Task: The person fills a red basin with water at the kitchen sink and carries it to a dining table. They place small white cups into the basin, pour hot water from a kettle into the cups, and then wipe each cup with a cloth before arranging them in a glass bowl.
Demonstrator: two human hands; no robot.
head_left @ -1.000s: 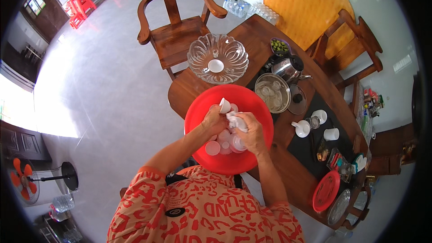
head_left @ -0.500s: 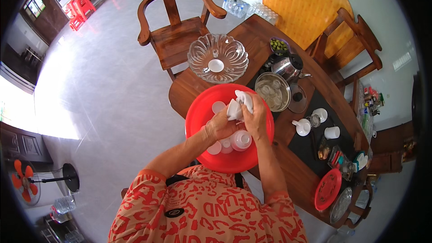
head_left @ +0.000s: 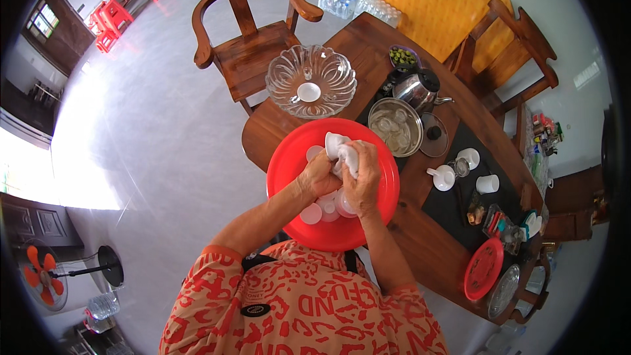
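Above a red plastic basin (head_left: 384, 200), my left hand (head_left: 317, 175) is closed around a small white cup (head_left: 333, 142), tilted with its rim toward the left. My right hand (head_left: 365, 174) grips a crumpled white cloth (head_left: 348, 156) and presses it against the cup; some of its fingers are hidden behind the cloth. Several small translucent cups (head_left: 311, 213) lie in the basin below my hands. Just beyond the basin stands a scalloped glass bowl (head_left: 279, 89) with one white cup (head_left: 308, 93) inside.
On the wooden table (head_left: 411, 220), a steel pot (head_left: 422, 133) holds several cups in water. Around it are a kettle (head_left: 413, 92), a glass lid (head_left: 434, 144) and a bowl of green fruit (head_left: 403, 57). White teaware (head_left: 443, 177) and a red tray (head_left: 483, 269) sit to the right. A wooden armchair (head_left: 253, 46) stands beyond.
The cup and cloth have shifted slightly left and the cup has turned, showing more of its side. My right hand has drawn a little lower and left. The whole view has tilted slightly.
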